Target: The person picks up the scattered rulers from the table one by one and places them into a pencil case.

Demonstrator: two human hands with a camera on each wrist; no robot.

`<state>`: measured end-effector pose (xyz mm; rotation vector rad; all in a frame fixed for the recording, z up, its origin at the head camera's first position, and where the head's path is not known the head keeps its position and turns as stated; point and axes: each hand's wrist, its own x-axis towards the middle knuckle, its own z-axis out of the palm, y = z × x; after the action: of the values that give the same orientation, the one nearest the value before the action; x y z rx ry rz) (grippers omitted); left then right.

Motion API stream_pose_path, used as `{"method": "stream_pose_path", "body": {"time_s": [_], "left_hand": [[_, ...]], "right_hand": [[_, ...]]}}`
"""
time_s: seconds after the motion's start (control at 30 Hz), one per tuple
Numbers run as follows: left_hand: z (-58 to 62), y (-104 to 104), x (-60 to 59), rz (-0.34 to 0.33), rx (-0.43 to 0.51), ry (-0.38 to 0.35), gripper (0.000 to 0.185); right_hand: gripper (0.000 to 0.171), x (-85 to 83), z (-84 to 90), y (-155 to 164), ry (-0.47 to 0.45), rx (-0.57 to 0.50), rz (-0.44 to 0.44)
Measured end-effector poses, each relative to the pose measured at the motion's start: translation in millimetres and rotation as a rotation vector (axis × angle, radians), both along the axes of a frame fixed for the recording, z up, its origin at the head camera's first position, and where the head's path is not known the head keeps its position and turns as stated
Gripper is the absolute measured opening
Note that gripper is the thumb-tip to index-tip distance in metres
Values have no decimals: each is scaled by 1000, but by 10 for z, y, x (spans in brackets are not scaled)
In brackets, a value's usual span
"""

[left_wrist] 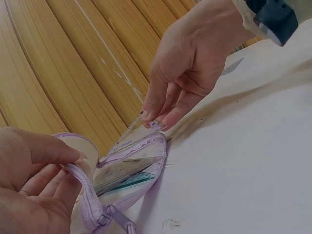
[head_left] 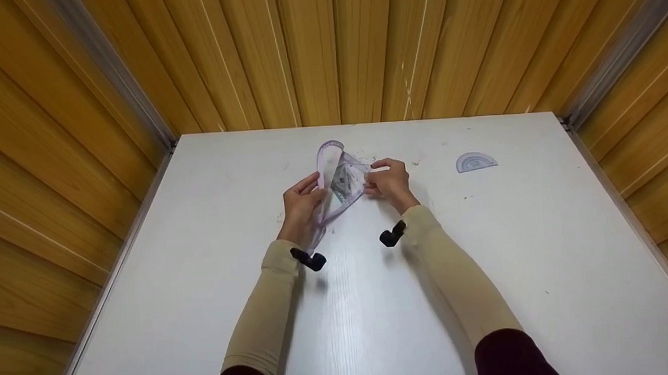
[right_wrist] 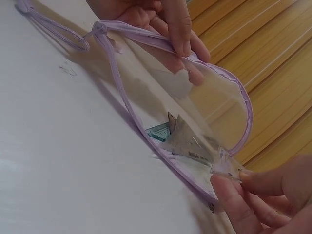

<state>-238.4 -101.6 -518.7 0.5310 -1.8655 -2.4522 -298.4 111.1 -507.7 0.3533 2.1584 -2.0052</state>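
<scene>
A see-through zip pouch (head_left: 343,211) with lilac trim lies unzipped between the hands. My left hand (head_left: 301,204) pinches one edge of its opening between thumb and fingers. Between thumb and fingertips my right hand (head_left: 391,184) pinches a clear set square (right_wrist: 225,165), at the far side of the pouch mouth. Inside, the right wrist view shows a greyish triangular piece (right_wrist: 187,141) and a green-marked ruler piece (right_wrist: 158,131). A lilac zip pull cord (right_wrist: 58,31) hangs at the near end. How deep the set square reaches into the pouch is hard to tell.
A clear bluish protractor (head_left: 475,162) lies flat on the white table (head_left: 539,246), right of the hands. Wood-patterned panels (head_left: 362,51) stand behind the table and along both sides. Small dark specks and scuffs dot the tabletop.
</scene>
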Motion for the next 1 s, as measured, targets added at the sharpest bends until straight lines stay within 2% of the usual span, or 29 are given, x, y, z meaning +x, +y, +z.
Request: {"method": "stream_pose_path", "body": {"time_s": [0.3, 0.53, 0.73, 1.0], "left_hand": [[-17, -3, 3, -17, -41, -3, 48], [-12, -11, -13, -14, -59, -4, 47], [-11, -20, 1, -20, -49, -6, 46], [-2, -28, 14, -31, -46, -1, 45]], "right_hand": [[40, 39, -38, -181, -9, 4, -20], [38, 67, -75, -257, 39, 56, -29], [37, 85, -72, -290, 30, 114, -36], [39, 101, -70, -371, 18, 85, -44]]}}
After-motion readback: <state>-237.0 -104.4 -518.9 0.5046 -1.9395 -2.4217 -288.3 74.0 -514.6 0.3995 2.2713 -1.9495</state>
